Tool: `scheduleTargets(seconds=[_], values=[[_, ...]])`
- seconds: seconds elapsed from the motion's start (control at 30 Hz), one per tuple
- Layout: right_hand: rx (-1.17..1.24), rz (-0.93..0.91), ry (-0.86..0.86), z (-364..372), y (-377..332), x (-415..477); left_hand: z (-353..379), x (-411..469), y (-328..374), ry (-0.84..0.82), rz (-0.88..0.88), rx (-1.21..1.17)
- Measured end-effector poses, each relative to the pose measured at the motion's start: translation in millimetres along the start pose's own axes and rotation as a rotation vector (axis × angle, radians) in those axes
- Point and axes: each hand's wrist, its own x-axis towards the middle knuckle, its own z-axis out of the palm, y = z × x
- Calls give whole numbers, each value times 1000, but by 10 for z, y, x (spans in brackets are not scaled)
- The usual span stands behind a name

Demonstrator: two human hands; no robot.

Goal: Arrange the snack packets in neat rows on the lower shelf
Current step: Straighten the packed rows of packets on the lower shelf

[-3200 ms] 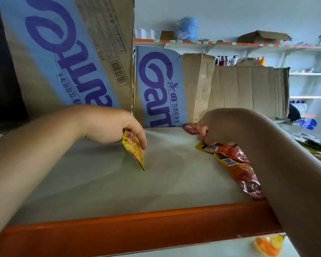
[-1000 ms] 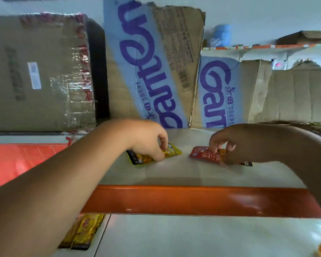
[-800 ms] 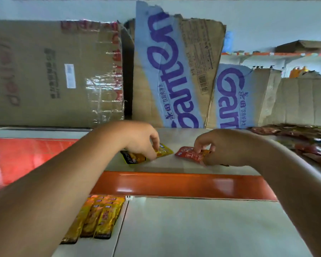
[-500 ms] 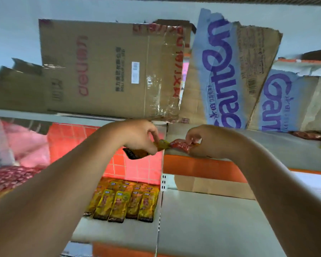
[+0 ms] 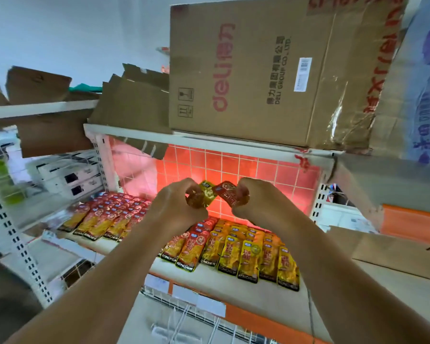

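Red tiles back the shelving, and in front of them the left hand pinches a yellow packet in curled fingers. Just beside it the right hand grips a red packet the same way. Both packets are held above the lower shelf, where rows of packets lie flat side by side. A cardboard box stands overhead.

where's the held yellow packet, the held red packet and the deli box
yellow packet [image 5: 207,194], head view, its upper printed face
red packet [image 5: 227,194], head view, middle of its printed front
deli box [image 5: 246,70], head view, middle of its front panel
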Motion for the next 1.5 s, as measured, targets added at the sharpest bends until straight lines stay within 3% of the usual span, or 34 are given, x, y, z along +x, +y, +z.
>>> scheduleTargets(seconds=[0.2,0.4,0.57,0.67,0.73,1.13,1.2,1.33,1.5], values=[[206,60,4,780,312,92,424,-125,-656,80,-107,38],[399,182,9,1264,595,64,942,-166,-851,82,-214,-39],[777,416,-72,1606,737,96,1344,-44,-789,-29,-375,-337],[954,450,-74,1643,844,189,1555,58,-807,-83,-490,-516],[941,413,-71,1640,881,215,1608,115,-859,-96,-522,-544],[681,575,187,2092,797,445,1602,493,-1304,-312,-292,-442],[753,620,267,2178,729,462,1563,546,-1455,-341,-278,-474],[1150,755,359,2341,590,457,1443,598,-1711,-405,-224,-529],[825,839,490,2480,705,267,1307,560,-2060,-316,-52,-348]])
